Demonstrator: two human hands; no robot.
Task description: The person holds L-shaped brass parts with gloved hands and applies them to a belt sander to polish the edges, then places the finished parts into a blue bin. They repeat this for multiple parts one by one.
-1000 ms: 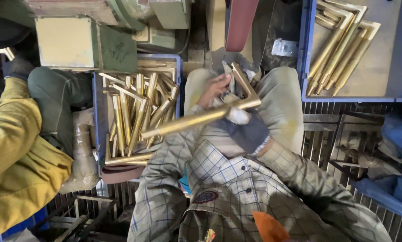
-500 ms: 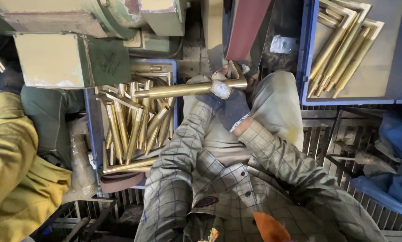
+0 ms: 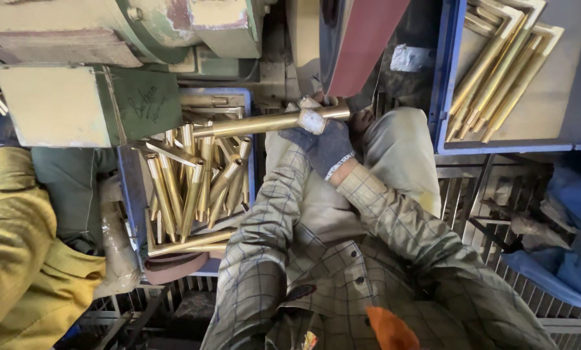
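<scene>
My right hand (image 3: pixel 323 148), in a dark blue-grey glove, grips a long brass rod (image 3: pixel 251 124) near its right end. The rod lies almost level, and that end sits at the lower edge of a reddish-brown sanding belt (image 3: pixel 362 45). My left hand (image 3: pixel 308 104) is mostly hidden behind the glove. Only its white-taped fingertips show, resting on the same rod. Below the rod's left half stands a blue crate (image 3: pixel 130 188) with several brass pieces (image 3: pixel 187 188) heaped in it. My plaid sleeves and lap fill the lower middle.
A blue tray (image 3: pixel 447 97) at the upper right holds several finished brass pieces (image 3: pixel 504 71). A green and cream machine housing (image 3: pixel 141 104) stands at the upper left. A co-worker's yellow sleeve (image 3: pixel 18 246) is at the left. Metal grating (image 3: pixel 472 194) covers the floor.
The rod has been lifted from above my lap and turned from a slant to nearly level, its right end now up at the belt. Both hands moved up with it.
</scene>
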